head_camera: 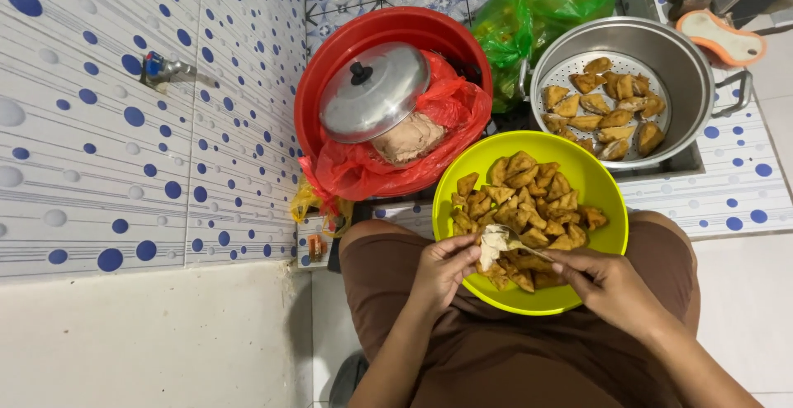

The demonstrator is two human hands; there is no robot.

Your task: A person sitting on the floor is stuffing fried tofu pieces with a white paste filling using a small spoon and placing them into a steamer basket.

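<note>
A yellow-green bowl (pixel 595 178) rests on my lap, filled with several golden fried tofu pieces (pixel 529 189). My left hand (pixel 442 269) holds one tofu piece (pixel 492 247) with pale filling showing at its opening. My right hand (pixel 607 284) grips a metal spoon (pixel 529 247), its tip pressed against that filled piece. Both hands hover over the bowl's near side.
A red basin (pixel 330 86) holds a red plastic bag with pale paste (pixel 409 137) and a metal lid (pixel 373 92). A steel steamer pot (pixel 690 69) with several stuffed tofu pieces stands at right. Green plastic bag (pixel 529 11) behind. Dotted tiled wall with tap (pixel 161 69) at left.
</note>
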